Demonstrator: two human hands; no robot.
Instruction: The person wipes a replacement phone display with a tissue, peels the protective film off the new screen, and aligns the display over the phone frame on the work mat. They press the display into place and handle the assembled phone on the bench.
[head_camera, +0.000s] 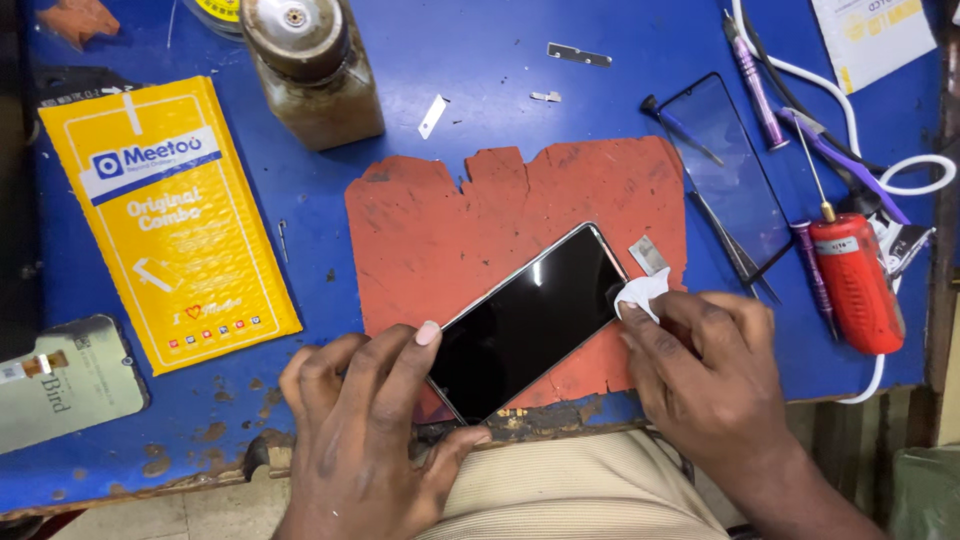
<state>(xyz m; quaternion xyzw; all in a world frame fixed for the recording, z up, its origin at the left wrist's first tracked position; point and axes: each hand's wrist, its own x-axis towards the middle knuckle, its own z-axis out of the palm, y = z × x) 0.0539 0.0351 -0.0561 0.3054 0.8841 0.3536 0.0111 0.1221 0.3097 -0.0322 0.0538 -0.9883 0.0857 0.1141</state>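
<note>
Below, glossy black phone (530, 320), worn red mat (480, 225) (ragged edges), crumpled white wipe (640, 293)

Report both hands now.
Left hand: grips the phone by its edges.
Right hand: fingers pinch a white wipe against the phone.

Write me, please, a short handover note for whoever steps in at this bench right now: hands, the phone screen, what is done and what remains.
Left hand: steadies the black phone screen by its near end, thumb and forefinger on its edges.
Right hand: presses a small white wipe against the screen's far corner.
The screen lies face up, askew on the red mat, on the blue bench.
Done: glass looks clean and glossy.
Left: finishing that corner, probably. A spare glass panel lies to the right.
</note>
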